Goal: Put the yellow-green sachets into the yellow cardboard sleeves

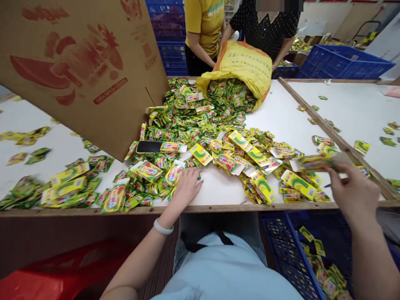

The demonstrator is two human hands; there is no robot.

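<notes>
My left hand [187,186] rests at the front of the white table [218,187], its fingers stretched out beside a small yellow-green box [175,173]. At the right, my right hand [353,185] pinches a slightly blurred small box [315,162] above other boxes. Boxes and yellow packets [293,183] lie along the front right. Behind them spreads a heap of green packets [193,125], partly under a phone [149,146]. More packets spill from the mouth of a yellow sack [246,60].
A large cardboard box [84,71] stands tilted at the left. Two people hold or stand by the sack. A wooden strip [337,137] divides the table. Below are a blue crate [290,246] and a red stool [46,279]. Blue crates [343,62] stand behind.
</notes>
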